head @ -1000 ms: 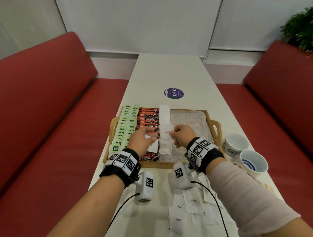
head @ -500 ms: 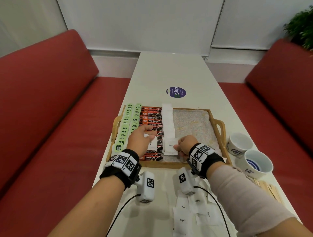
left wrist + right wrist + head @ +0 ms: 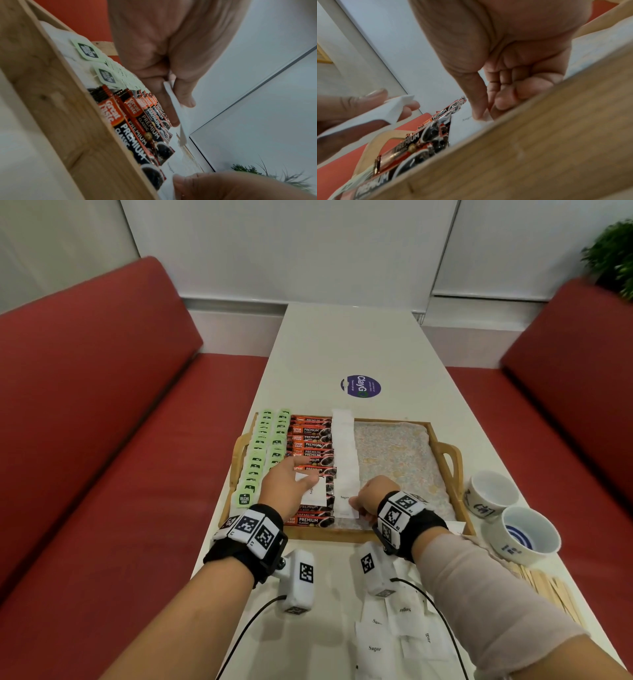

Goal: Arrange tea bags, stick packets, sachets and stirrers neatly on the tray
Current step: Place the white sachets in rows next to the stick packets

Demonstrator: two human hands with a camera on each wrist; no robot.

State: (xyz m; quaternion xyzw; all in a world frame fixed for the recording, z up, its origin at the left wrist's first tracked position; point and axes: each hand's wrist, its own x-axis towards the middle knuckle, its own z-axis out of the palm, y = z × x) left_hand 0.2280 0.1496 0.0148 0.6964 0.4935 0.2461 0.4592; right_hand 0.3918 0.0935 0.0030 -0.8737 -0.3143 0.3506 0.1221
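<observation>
White counter (image 3: 342,344) runs between two red benches (image 3: 85,422), plant (image 3: 613,258) at far right corner, round purple sticker (image 3: 360,386) just beyond the wooden tray (image 3: 454,474). Two ceramic cups (image 3: 520,534) sit right of the tray, wooden stirrers (image 3: 551,587) lie near them on the counter, loose sugar sachets (image 3: 394,631) scattered at the near edge under the right forearm. In the tray: two columns of green tea bags (image 3: 263,453) at left, a column of red-black stick packets (image 3: 313,446) next, then a column of white sachets (image 3: 346,453); the right half of the liner is bare. Left hand (image 3: 287,487) hovers over the stick packets, thumb and fingers pinching a spare sachet (image 3: 313,491), its edge visible in the left wrist view (image 3: 173,100). Right hand (image 3: 375,496) is low at the near end of the sachet column, fingers curled, thumb and forefinger pinching the corner of the nearest sachet (image 3: 346,505) flat on the liner; tray rim blocks part of that in the right wrist view. Versus a second ago: the sachet then held up between both hands now lies in the column, right hand has dropped toward the near rim, left hand has drifted left.
</observation>
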